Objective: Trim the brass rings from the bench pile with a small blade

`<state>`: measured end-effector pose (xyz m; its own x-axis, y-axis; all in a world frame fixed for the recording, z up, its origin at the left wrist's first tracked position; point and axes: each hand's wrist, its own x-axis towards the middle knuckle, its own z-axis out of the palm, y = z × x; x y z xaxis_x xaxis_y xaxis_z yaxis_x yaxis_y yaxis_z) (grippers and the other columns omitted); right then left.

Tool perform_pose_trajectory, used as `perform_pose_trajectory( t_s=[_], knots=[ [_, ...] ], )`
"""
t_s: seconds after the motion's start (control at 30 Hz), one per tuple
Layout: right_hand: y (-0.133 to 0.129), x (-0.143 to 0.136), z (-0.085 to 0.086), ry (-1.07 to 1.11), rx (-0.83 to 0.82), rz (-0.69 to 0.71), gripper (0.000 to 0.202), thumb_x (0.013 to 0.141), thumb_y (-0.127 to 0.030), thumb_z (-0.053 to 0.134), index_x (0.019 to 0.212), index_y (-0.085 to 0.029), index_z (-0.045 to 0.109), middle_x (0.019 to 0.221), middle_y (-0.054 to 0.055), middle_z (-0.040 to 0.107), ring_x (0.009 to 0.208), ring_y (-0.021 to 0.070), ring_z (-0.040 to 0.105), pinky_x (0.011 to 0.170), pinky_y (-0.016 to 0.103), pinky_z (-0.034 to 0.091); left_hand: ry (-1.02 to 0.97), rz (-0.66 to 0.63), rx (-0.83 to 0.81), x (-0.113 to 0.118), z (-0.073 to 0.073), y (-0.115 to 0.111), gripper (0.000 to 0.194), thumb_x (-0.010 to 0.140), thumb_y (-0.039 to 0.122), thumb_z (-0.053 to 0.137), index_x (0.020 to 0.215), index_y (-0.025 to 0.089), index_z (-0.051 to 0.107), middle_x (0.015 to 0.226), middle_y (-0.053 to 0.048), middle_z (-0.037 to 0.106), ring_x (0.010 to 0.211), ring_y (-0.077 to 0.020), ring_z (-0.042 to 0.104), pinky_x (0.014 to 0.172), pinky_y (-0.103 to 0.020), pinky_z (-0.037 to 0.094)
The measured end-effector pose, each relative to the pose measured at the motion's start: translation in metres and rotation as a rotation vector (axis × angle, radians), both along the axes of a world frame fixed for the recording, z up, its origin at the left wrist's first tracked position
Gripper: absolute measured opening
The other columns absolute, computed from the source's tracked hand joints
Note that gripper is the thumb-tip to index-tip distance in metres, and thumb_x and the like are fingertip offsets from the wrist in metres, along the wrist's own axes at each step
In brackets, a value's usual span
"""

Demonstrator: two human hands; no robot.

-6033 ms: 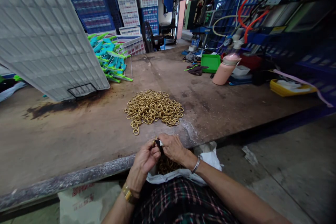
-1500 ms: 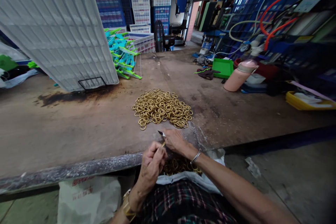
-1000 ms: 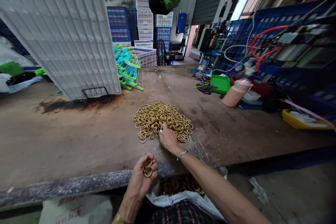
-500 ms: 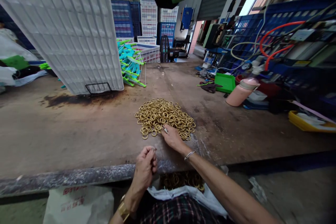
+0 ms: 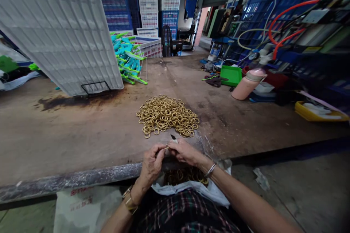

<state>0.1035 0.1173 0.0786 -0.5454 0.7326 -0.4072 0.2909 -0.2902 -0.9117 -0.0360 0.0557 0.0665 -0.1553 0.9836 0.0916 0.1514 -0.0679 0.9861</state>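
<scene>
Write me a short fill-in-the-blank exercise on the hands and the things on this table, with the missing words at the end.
1. The heap on the table consists of many small ____.
2. A dark-tipped tool projects from the ____ hand.
3. The left hand has a ____-coloured band at its wrist.
4. The tray just left of the pink bottle is ____.

Missing words: rings; right; gold; green.

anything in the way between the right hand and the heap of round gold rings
Nothing separate is visible between the right hand and the heap of round gold-coloured rings on the brown tabletop. Only the small tool with a black pointed tip, held in that hand, juts toward the heap.
</scene>
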Motion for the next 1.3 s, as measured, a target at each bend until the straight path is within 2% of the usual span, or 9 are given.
perform_pose_trajectory(
  t_s=[0.1, 0.2, 0.33, 0.43, 0.7, 0.97, 1.1, 1.2, 1.3],
  knots=[
    [-0.001, -0.002, -0.001, -0.14, 0.396, -0.068, 0.019, 0.077, -0.028, 0.044, 0.062, -0.017, 0.045, 0.055, -0.006, 0.041, 0.051, 0.0067, 0.035, 0.048, 0.019, 0.026, -0.016, 0.032, -0.04, 0.004, 0.004, -0.001, 0.01, 0.072, 0.025, 0.058, 0.071, 0.019, 0.066, 0.059, 0.001, 0.057, 0.057, -0.0135, 0.048, 0.06, -0.023, 0.037],
    [-0.002, -0.004, -0.003, -0.177, 0.586, -0.061, 0.013, 0.077, -0.026, 0.046, 0.072, -0.016, 0.052, 0.063, -0.005, 0.047, 0.06, 0.0084, 0.04, 0.054, 0.02, 0.029, -0.088, 0.036, -0.104, 0.007, 0.004, -0.001, 0.014, 0.073, 0.029, 0.057, 0.067, 0.017, 0.061, 0.057, 0.002, 0.053, 0.055, -0.0114, 0.045, 0.056, -0.021, 0.036],
    [-0.004, -0.007, -0.003, -0.192, 0.551, -0.059, 0.015, 0.077, -0.026, 0.046, 0.066, -0.016, 0.05, 0.057, -0.006, 0.042, 0.055, 0.0081, 0.038, 0.052, 0.02, 0.027, -0.271, 0.017, -0.293, 0.008, -0.001, -0.001, 0.024, 0.072, 0.039, 0.059, 0.072, 0.016, 0.056, 0.053, 0.005, 0.048, 0.042, -0.0058, 0.034, 0.042, -0.018, 0.025],
    [-0.005, -0.009, 0.0, -0.19, 0.515, -0.067, 0.015, 0.076, -0.024, 0.046, 0.064, -0.016, 0.049, 0.055, -0.006, 0.041, 0.054, 0.008, 0.036, 0.05, 0.02, 0.026, -0.409, -0.023, -0.396, 0.009, -0.002, -0.002, 0.03, 0.069, 0.044, 0.06, 0.074, 0.016, 0.051, 0.053, 0.006, 0.047, 0.037, -0.0034, 0.029, 0.037, -0.017, 0.018],
    [-0.006, -0.01, -0.003, -0.16, 0.482, -0.085, 0.015, 0.075, -0.023, 0.045, 0.062, -0.017, 0.045, 0.055, -0.006, 0.039, 0.055, 0.0078, 0.036, 0.051, 0.019, 0.026, -0.517, -0.083, -0.374, 0.009, 0.0, -0.005, 0.031, 0.071, 0.045, 0.059, 0.074, 0.016, 0.048, 0.06, 0.005, 0.049, 0.039, -0.0019, 0.031, 0.035, -0.015, 0.018],
    [-0.006, -0.009, -0.003, -0.105, 0.455, -0.078, 0.016, 0.078, -0.022, 0.041, 0.064, -0.017, 0.048, 0.057, -0.005, 0.047, 0.056, 0.0087, 0.041, 0.053, 0.019, 0.031, -0.614, -0.101, -0.362, 0.008, -0.005, -0.007, 0.031, 0.071, 0.045, 0.061, 0.072, 0.017, 0.047, 0.059, 0.006, 0.047, 0.039, -0.0014, 0.031, 0.036, -0.014, 0.018],
    [-0.007, -0.006, -0.009, -0.243, 0.598, -0.097, 0.023, 0.082, -0.022, 0.038, 0.063, -0.017, 0.048, 0.057, -0.002, 0.049, 0.055, 0.0097, 0.043, 0.055, 0.02, 0.031, -0.596, -0.062, -0.348, 0.007, -0.008, -0.006, 0.034, 0.069, 0.047, 0.062, 0.07, 0.017, 0.045, 0.057, 0.007, 0.047, 0.037, -0.0015, 0.03, 0.035, -0.015, 0.019],
    [-0.011, -0.003, -0.012, -0.379, 0.759, 0.044, 0.017, 0.081, -0.019, 0.04, 0.069, -0.017, 0.052, 0.059, -0.001, 0.051, 0.055, 0.0106, 0.042, 0.055, 0.021, 0.028, -0.566, -0.054, -0.337, 0.006, -0.011, -0.005, 0.034, 0.07, 0.047, 0.061, 0.07, 0.017, 0.045, 0.056, 0.007, 0.046, 0.037, -0.0017, 0.03, 0.035, -0.015, 0.019],
    [-0.015, -0.003, -0.01, -0.492, 0.824, 0.18, 0.014, 0.077, -0.013, 0.042, 0.077, -0.017, 0.056, 0.064, 0.001, 0.056, 0.057, 0.0115, 0.044, 0.055, 0.022, 0.025, -0.536, -0.054, -0.329, 0.006, -0.013, -0.004, 0.032, 0.072, 0.047, 0.059, 0.072, 0.017, 0.046, 0.056, 0.007, 0.046, 0.038, -0.002, 0.03, 0.035, -0.015, 0.019]
  ],
)
